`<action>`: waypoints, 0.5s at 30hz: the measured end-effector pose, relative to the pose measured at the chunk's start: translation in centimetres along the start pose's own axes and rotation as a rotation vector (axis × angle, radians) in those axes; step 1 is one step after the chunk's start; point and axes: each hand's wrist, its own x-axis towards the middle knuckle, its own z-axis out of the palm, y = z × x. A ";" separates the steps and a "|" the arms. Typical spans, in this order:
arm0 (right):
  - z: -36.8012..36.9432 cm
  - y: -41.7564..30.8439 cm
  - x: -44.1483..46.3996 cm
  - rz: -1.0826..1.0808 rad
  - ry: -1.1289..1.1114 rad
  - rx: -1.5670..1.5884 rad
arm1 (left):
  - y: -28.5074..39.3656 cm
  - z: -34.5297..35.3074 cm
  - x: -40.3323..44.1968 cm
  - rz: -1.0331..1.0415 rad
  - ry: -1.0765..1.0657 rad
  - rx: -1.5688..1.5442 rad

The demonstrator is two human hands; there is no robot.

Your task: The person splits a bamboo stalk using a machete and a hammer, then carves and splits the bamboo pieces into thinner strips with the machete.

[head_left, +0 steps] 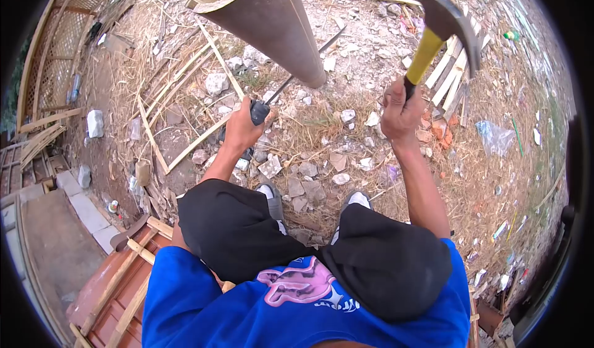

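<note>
The right hand [403,110], at right of center, is raised on an extended forearm, closed around the hammer [427,54], its head up at the upper right. The left hand [244,128], left of center, grips the black handle [259,111] of a long blade [307,63] angled toward the upper right. The blade passes behind the large tube [266,29] at top center; open rubble ground [328,131] separates the hands.

Bright, diffuse daylight over your whole scene; source out of frame, shadows soft and faint. Pale rubble [371,45] at upper center looks near washed out. Your fisheye view bends hard at the edges, black corners all round. Center mostly sharp; far left and right margins smeared, softer.
</note>
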 end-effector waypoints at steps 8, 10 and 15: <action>1.3 6.4 -4.2 0.248 -0.113 -0.267 | -0.1 -0.1 0.1 0.005 0.021 0.032; 0.8 4.4 -3.2 0.183 -0.112 -0.250 | 0.4 -0.1 -0.1 0.017 0.019 0.025; 2.1 4.5 -2.8 0.093 -0.208 -0.400 | 0.3 0.3 -0.4 0.053 0.046 0.002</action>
